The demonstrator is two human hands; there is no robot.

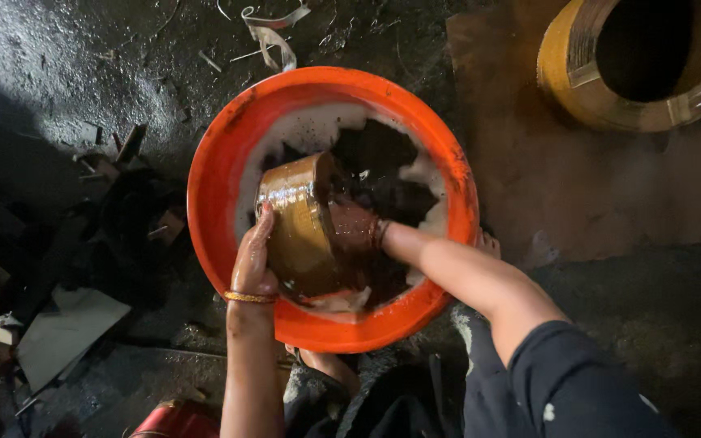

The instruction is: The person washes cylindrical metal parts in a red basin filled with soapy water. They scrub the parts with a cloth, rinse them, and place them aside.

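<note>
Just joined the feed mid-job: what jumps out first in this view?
The bright orange basin in the middle of the dark floor, holding dark liquid edged with white foam. Inside it a shiny brown metal pot lies tilted on its side; the left hand steadies its outside while the right hand is in its mouth. At top right, a big yellow ring-shaped coil sits on a brown sheet.
</note>
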